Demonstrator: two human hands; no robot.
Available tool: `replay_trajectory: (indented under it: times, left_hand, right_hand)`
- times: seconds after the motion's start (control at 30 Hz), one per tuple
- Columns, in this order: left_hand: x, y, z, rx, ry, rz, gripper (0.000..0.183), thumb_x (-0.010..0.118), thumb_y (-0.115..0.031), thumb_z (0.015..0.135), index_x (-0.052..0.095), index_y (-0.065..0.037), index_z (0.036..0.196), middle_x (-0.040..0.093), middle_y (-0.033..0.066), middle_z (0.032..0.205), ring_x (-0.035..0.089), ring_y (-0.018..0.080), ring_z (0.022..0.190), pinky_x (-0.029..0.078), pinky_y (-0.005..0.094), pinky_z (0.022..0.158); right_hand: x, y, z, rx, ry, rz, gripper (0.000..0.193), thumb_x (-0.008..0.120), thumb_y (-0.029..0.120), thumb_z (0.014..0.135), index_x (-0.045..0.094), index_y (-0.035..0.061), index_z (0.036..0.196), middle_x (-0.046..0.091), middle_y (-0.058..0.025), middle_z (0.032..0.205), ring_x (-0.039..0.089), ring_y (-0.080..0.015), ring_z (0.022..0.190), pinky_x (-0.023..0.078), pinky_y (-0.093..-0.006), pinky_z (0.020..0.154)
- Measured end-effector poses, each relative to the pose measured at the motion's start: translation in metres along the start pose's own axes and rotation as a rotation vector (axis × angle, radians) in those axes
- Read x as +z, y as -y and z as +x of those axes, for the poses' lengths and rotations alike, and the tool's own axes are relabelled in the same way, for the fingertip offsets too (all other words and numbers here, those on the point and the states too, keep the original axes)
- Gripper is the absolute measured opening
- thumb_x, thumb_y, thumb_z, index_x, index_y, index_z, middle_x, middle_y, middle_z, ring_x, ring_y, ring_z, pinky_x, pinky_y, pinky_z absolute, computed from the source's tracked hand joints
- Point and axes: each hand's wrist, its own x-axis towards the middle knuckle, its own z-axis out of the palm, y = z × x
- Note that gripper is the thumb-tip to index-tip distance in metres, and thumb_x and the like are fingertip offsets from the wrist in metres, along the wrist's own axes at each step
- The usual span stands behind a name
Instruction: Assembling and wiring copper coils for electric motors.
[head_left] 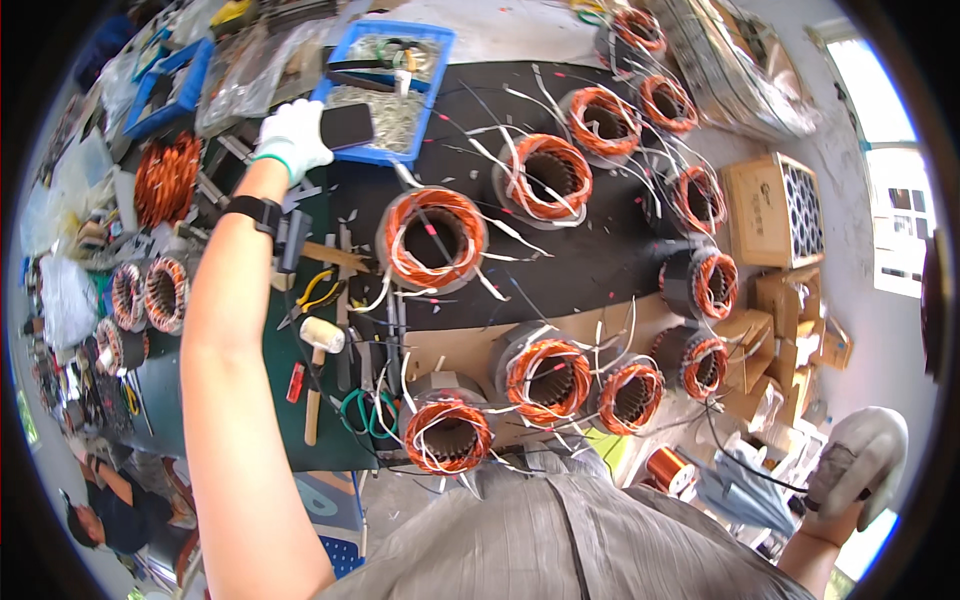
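Observation:
My left hand, in a white glove with a green-edged cuff, reaches to the far left of the table. Its fingers are closed at the edge of a dark smartphone, which overlaps the near end of a blue basket with pale scraps and hand tools. Out at the lower right rim, my right hand wears a whitish, grey-stained glove. Its fingers are curled, and a black cable runs to it; what lies inside is hidden. A stator with copper windings sits nearest my left hand.
Several more stators with white leads stand on the dark mat and along the table's near edge. A mallet, yellow-handled pliers and teal-handled scissors lie left. Cardboard boxes stand at right; a person is lower left.

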Motion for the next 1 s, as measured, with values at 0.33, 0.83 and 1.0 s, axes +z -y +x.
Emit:
replay_trajectory:
  times: [0.33, 0.83, 1.0]
  left_hand:
    - [-0.083, -0.107, -0.071, 0.242, -0.115, -1.225, 0.041, 0.065, -0.023, 0.097, 0.061, -0.001, 0.131, 0.067, 0.0073, 0.125, 0.060, 0.0161, 0.116, 0.043, 0.0303, 0.106]
    - [-0.005, -0.258, -0.014, -0.235, 0.219, -0.724, 0.061, 0.076, -0.056, 0.077, 0.076, -0.002, 0.104, 0.073, 0.0240, 0.107, 0.071, 0.0383, 0.102, 0.055, 0.0432, 0.090]
    - [-0.005, -0.260, -0.030, -0.128, 0.106, -0.664, 0.036, 0.071, -0.032, 0.075, 0.076, -0.002, 0.094, 0.073, 0.0246, 0.099, 0.071, 0.0392, 0.096, 0.057, 0.0451, 0.086]
  right_hand:
    - [-0.109, -0.204, 0.074, 0.331, -0.981, 0.617, 0.053, 0.063, 0.033, 0.099, 0.054, -0.0039, 0.136, 0.065, -0.0094, 0.107, 0.065, -0.0193, 0.092, 0.054, -0.0356, 0.081]
    - [-0.196, -0.340, 0.201, 0.404, -1.189, 0.674, 0.047, 0.068, 0.021, 0.080, 0.054, 0.0048, 0.121, 0.068, -0.0153, 0.100, 0.072, -0.0318, 0.086, 0.051, -0.0579, 0.088]
    - [-0.179, -0.324, 0.195, 0.363, -1.173, 0.645, 0.041, 0.067, 0.018, 0.078, 0.059, 0.0044, 0.116, 0.069, -0.0157, 0.095, 0.073, -0.0324, 0.078, 0.056, -0.0542, 0.075]
